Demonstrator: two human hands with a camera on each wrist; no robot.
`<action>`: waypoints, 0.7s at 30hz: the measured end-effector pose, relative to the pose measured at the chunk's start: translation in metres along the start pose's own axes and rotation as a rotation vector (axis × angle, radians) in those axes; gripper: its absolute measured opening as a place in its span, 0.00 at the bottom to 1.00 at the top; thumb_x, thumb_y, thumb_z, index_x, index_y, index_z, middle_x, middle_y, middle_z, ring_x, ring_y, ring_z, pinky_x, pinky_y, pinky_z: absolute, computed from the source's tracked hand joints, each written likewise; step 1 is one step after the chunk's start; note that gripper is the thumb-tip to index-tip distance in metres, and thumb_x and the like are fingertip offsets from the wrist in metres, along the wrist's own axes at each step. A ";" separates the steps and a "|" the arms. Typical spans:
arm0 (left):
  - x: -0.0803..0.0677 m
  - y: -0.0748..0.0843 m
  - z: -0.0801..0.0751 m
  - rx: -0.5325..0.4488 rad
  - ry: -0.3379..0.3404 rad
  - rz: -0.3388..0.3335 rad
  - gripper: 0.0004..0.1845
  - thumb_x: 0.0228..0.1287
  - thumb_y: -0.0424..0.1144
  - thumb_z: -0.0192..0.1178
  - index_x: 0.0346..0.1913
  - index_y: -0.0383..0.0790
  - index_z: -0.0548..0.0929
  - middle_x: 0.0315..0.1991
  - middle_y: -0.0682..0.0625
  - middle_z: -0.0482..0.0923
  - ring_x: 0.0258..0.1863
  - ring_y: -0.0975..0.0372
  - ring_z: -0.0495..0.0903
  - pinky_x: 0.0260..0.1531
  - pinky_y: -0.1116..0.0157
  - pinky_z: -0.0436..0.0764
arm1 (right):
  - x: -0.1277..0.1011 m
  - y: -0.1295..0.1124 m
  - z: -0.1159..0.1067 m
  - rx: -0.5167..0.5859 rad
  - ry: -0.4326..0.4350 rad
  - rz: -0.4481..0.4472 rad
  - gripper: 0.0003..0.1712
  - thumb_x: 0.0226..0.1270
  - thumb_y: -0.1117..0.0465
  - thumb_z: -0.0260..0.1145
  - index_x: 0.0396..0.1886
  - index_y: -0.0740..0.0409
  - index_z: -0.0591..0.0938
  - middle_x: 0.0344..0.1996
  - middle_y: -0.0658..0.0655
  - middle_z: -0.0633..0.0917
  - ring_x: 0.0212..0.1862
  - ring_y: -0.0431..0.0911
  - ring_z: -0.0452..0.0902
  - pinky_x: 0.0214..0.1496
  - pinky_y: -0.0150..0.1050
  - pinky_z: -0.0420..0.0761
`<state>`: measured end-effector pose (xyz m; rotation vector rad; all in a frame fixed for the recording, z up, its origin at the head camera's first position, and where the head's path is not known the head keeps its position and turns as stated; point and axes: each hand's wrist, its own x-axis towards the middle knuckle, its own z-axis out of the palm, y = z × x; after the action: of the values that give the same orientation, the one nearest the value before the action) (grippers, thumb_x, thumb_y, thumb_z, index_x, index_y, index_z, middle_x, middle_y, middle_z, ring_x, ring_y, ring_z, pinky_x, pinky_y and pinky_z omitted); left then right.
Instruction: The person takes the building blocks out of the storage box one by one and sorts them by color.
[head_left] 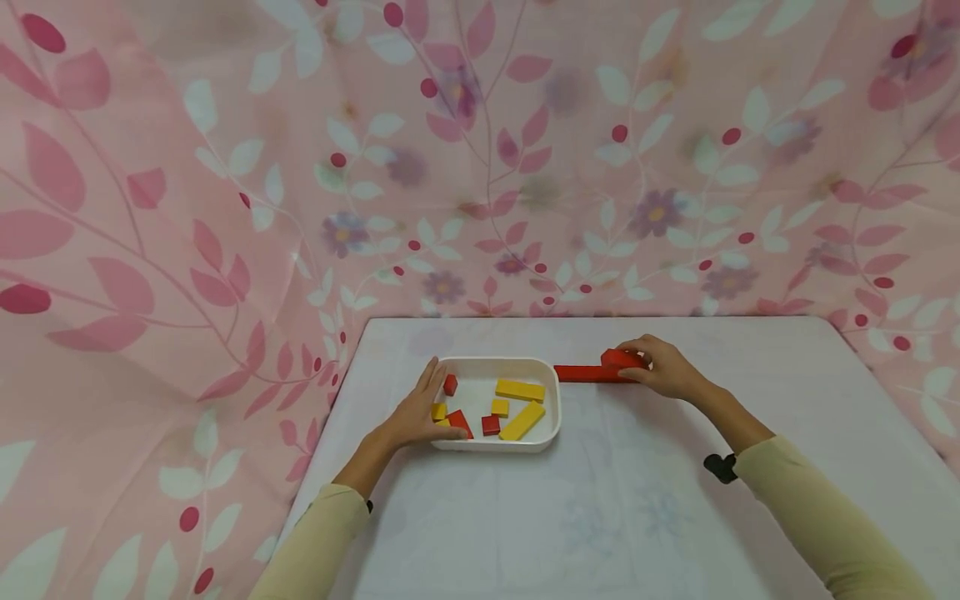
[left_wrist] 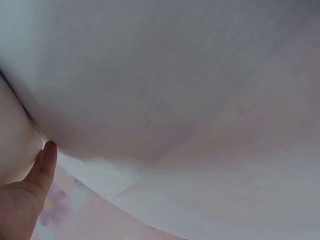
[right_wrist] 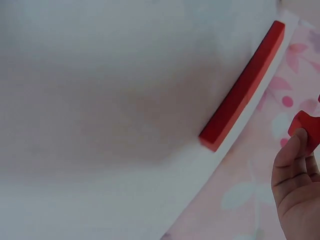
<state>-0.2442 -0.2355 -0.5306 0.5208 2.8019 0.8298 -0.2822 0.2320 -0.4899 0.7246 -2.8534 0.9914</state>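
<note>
Right hand point(head_left: 666, 369) pinches a glossy red block point(head_left: 621, 358) above the long bar point(head_left: 588, 373); left hand point(head_left: 416, 414), apparently flat, steadies the smooth tray point(head_left: 557, 398).

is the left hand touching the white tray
Touching. The head view shows the left hand lying flat against the left rim of the white tray, fingers along its edge.
</note>
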 end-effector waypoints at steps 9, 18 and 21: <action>0.000 0.000 0.000 0.002 -0.008 -0.006 0.70 0.39 0.74 0.69 0.80 0.51 0.42 0.82 0.46 0.32 0.78 0.45 0.50 0.68 0.39 0.64 | -0.015 0.025 -0.014 -0.049 0.008 0.016 0.23 0.59 0.61 0.74 0.54 0.63 0.82 0.43 0.62 0.82 0.38 0.52 0.78 0.37 0.38 0.81; 0.001 -0.002 0.001 0.007 -0.011 -0.010 0.70 0.39 0.74 0.69 0.80 0.52 0.40 0.82 0.47 0.31 0.78 0.46 0.50 0.68 0.39 0.64 | -0.021 0.044 -0.019 -0.079 -0.010 0.076 0.23 0.61 0.63 0.73 0.56 0.63 0.82 0.43 0.63 0.81 0.39 0.53 0.75 0.39 0.41 0.79; 0.002 -0.002 0.001 0.016 -0.007 -0.005 0.70 0.39 0.74 0.69 0.80 0.52 0.40 0.82 0.47 0.31 0.78 0.45 0.51 0.67 0.39 0.65 | -0.022 0.048 -0.020 -0.089 -0.008 0.079 0.23 0.61 0.62 0.73 0.56 0.62 0.82 0.43 0.63 0.81 0.39 0.53 0.74 0.39 0.42 0.78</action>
<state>-0.2460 -0.2360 -0.5332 0.5173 2.8044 0.8042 -0.2858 0.2855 -0.5057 0.6139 -2.9319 0.8658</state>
